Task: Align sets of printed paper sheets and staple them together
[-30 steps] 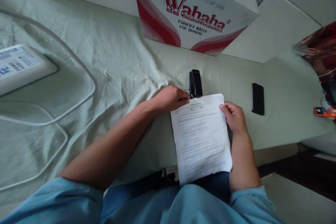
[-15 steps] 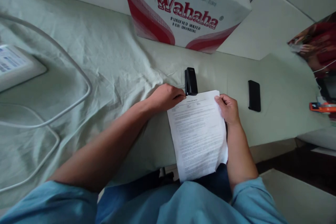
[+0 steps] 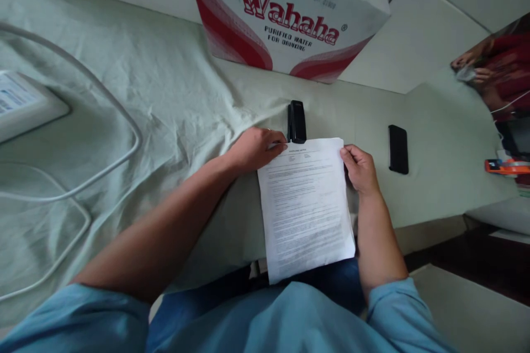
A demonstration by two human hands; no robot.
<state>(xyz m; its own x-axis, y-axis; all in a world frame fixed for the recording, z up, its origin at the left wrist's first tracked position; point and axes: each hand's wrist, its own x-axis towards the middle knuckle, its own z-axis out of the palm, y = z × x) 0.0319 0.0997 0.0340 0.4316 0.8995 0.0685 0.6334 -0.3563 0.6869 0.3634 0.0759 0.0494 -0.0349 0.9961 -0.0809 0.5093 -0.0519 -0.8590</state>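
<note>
Printed paper sheets (image 3: 306, 209) hang over the table's near edge, their top lying flat on the cloth. My left hand (image 3: 259, 148) pinches the top left corner, fingers closed. With thumb and fingers my right hand (image 3: 359, 168) grips the top right corner. A black stapler (image 3: 297, 121) stands upright in the view at the sheets' top edge, just right of my left fingertips. Its near end meets the paper; whether the edge lies inside its jaw I cannot tell. Neither hand is pressing the stapler.
A Wahaha water carton (image 3: 285, 22) stands behind the stapler. To the right lie a black phone (image 3: 398, 149) and an orange tape dispenser (image 3: 507, 166). A white device (image 3: 28, 105) and a looped cable (image 3: 110, 96) lie left. Another person's hands (image 3: 472, 66) show far right.
The paper has shifted slightly left and now lies straighter and flatter. Both hands still hold its top corners. The whole scene sits slightly further left and higher in view.
</note>
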